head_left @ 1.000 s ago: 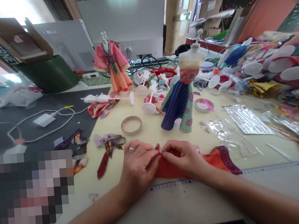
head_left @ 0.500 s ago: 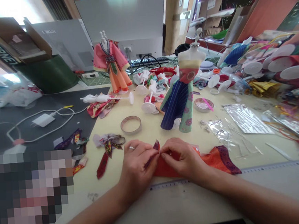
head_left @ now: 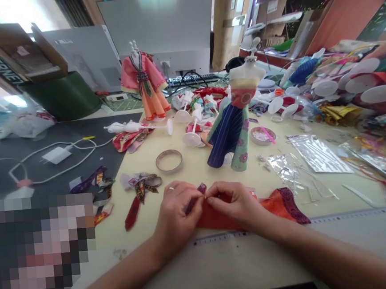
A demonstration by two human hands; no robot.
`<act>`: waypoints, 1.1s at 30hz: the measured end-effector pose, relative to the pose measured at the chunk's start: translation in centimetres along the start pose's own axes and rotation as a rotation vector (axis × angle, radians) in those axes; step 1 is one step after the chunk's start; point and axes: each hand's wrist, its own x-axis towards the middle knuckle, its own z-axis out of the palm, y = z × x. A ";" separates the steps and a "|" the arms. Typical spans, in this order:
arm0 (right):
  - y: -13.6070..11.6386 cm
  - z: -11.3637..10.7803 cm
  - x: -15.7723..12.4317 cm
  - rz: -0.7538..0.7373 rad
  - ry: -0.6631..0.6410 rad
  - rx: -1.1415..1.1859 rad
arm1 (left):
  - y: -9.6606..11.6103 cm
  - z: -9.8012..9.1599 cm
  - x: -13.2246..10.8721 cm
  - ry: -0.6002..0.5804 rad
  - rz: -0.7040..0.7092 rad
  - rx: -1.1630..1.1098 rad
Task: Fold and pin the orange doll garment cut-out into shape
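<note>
Left hand (head_left: 180, 216) and right hand (head_left: 233, 206) close together near the front edge of the cream tabletop (head_left: 188, 173), fingertips meeting. Left fingers pinch a narrow dark red-purple fabric strip (head_left: 195, 202); right fingers pinch the top of a folded red-orange cloth (head_left: 219, 220) with a dark purple border, strip's end at the pinch. Long ruler (head_left: 220, 238) just below the cloth. Patterned ribbon scraps (head_left: 141, 186) left of the left hand. Round tan ring (head_left: 169, 161) and a doll dress in blue stripes on a white stand (head_left: 233, 123) farther up.
</note>
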 end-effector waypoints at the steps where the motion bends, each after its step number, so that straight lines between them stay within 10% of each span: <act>1: 0.0 0.0 0.0 0.013 -0.003 0.011 | 0.0 0.0 0.0 -0.005 -0.013 -0.013; 18: 0.6 0.3 -0.2 -0.172 0.073 -0.256 | 0.3 -0.3 -0.2 0.004 0.137 0.196; 33: -0.1 -0.1 0.2 0.046 0.003 0.024 | 0.3 -0.5 0.5 -0.130 -0.321 -0.219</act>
